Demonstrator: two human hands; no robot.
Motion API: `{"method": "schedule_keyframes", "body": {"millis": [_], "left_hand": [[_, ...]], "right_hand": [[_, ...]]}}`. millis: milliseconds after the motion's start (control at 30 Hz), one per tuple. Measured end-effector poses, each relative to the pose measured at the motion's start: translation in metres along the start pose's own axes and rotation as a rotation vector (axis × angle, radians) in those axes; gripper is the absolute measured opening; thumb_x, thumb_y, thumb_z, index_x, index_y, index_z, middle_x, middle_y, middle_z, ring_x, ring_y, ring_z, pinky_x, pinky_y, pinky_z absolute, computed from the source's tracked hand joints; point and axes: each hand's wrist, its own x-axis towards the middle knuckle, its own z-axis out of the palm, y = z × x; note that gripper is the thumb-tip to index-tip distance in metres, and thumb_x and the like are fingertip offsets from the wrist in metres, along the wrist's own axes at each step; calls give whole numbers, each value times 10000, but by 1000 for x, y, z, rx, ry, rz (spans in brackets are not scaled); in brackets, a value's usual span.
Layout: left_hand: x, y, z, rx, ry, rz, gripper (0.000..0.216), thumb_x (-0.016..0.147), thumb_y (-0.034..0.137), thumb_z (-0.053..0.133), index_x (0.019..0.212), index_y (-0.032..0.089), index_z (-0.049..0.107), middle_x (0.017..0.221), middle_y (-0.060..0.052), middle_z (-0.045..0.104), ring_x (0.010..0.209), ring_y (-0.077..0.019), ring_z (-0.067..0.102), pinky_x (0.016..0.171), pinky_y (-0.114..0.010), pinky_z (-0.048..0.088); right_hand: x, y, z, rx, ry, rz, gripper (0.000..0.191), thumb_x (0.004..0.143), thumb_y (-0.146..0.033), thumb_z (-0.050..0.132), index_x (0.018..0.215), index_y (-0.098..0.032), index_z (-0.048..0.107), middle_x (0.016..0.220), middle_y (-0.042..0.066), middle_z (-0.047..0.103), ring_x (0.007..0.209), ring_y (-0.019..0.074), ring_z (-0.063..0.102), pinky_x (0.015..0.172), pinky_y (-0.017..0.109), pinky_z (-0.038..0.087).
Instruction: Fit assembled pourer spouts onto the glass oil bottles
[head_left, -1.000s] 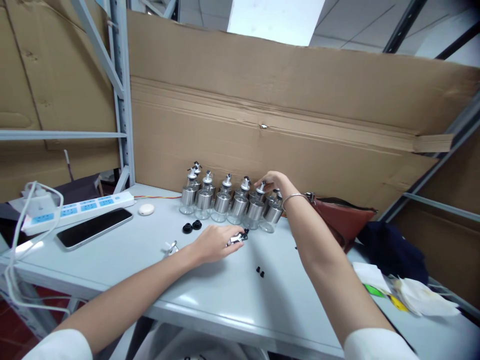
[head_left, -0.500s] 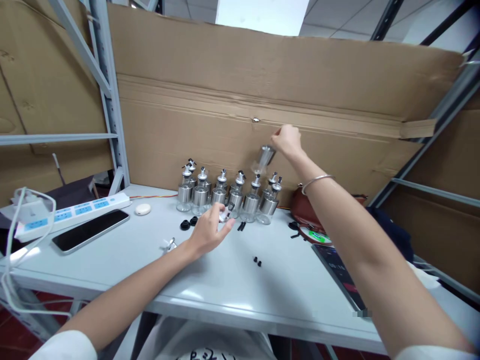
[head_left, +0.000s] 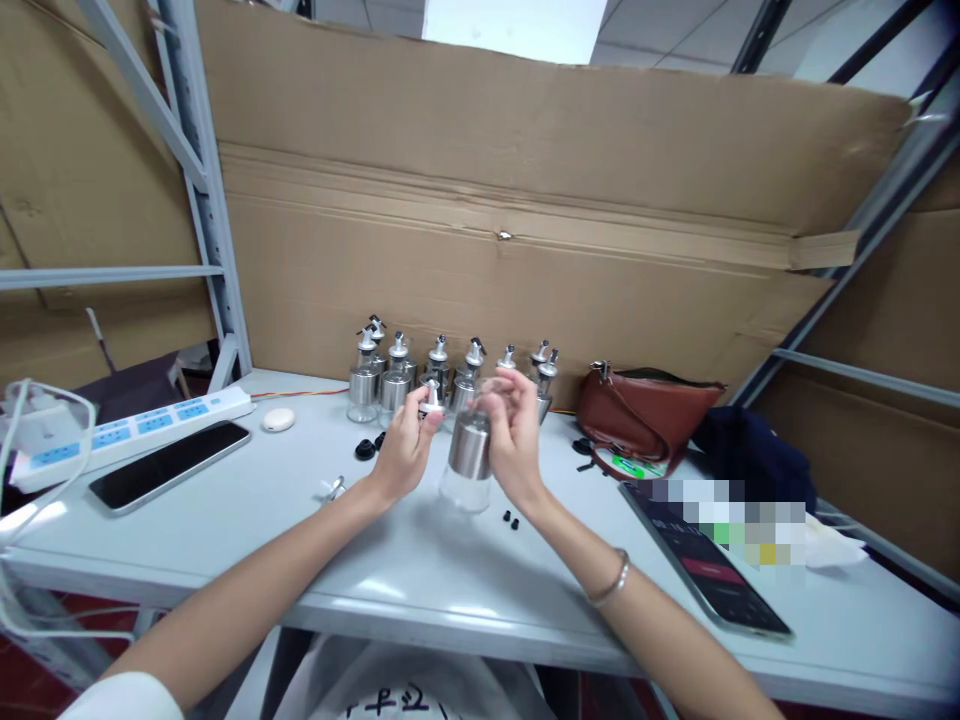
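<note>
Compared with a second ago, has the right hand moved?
Yes. The right hand left the bottle row and came toward the table's near edge, holding one bottle.

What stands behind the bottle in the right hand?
Behind the held bottle stands a row of capped bottles, against the cardboard wall. The right hand and the left hand, pinching a spout cap, cover part of it.

I see the right hand (head_left: pixel 517 445) gripping a steel-banded glass bottle (head_left: pixel 469 455) upright above the table (head_left: pixel 225 530), in the middle of the scene. Just left of it, the left hand (head_left: pixel 401 455) pinches a small spout (head_left: pixel 432 400) near the bottle's top. A row of bottles (head_left: pixel 390 385) stands farther back. A phone (head_left: pixel 169 465) lies at the left, a brown bag (head_left: pixel 645 415) at the right.
</note>
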Motion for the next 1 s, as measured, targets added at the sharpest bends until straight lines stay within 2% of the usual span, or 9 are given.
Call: {"method": "schedule_keyframes", "body": {"millis": [67,133,200,267,400,600,767,867,1000], "left_hand": [[0,3,0,-19,39,-16,514,931,543,342,1269,158,384,1248,-157,550,1201,-265,506,1025,-433,364],[-1,6,-1,-57,57,-39,551,934,519,346,1349,157,323,1431,-167,400,1359,-260,354,1117,-435,272],[0,9,-1,-103,33,-61,565,942,488,334,1407,173,272,1520,-140,286,1423,-241,248,1161,-424,205],[1,12,-2,-137,-7,-57,563,945,473,334,1430,195,268,1543,-106,262,1442,-228,206,1179,-406,171],[5,13,-3,-200,-29,-33,597,921,522,391,1411,186,329,1516,-109,326,1427,-252,245,1176,-411,181],[6,17,-3,-349,-83,8,519,905,556,426,1273,189,433,1269,-115,543,1180,-240,525,1035,-383,381],[3,14,2,-373,-25,81,383,877,548,493,1078,242,380,1081,-53,523,1015,-180,556,938,-355,430],[3,12,2,-322,-51,85,340,886,546,471,1016,251,361,1002,-27,493,931,-159,544,883,-340,449],[3,8,-2,-254,-129,119,323,902,509,448,1064,249,347,1062,-51,491,1011,-184,528,935,-377,427]], "right_hand": [[-16,6,7,61,-100,62,300,937,-290,453,1228,-297,383,932,19,528,756,142,613,740,325,532],[-23,9,10,101,-186,67,352,934,-300,463,1269,-305,357,967,26,536,777,138,614,746,315,535],[-26,9,11,143,-240,59,393,934,-313,470,1303,-320,334,999,33,539,803,137,619,768,314,540],[-27,10,10,179,-264,58,433,936,-327,474,1335,-340,308,1021,37,534,831,140,625,804,329,545],[-27,13,5,179,-299,66,524,917,-346,519,1377,-381,273,1063,44,505,921,157,622,880,380,543],[-23,13,-2,139,-353,46,578,917,-343,522,1419,-372,237,1089,59,521,939,171,621,869,384,556],[-18,5,-6,59,-411,-11,498,918,-328,504,1389,-339,341,1087,59,560,937,184,613,846,387,571],[-17,2,-8,32,-435,-37,516,898,-293,531,1380,-344,355,1034,39,581,866,170,619,843,390,576],[-17,2,-9,18,-448,-30,528,879,-263,552,1365,-321,352,1041,45,593,880,173,639,880,408,563]]}}
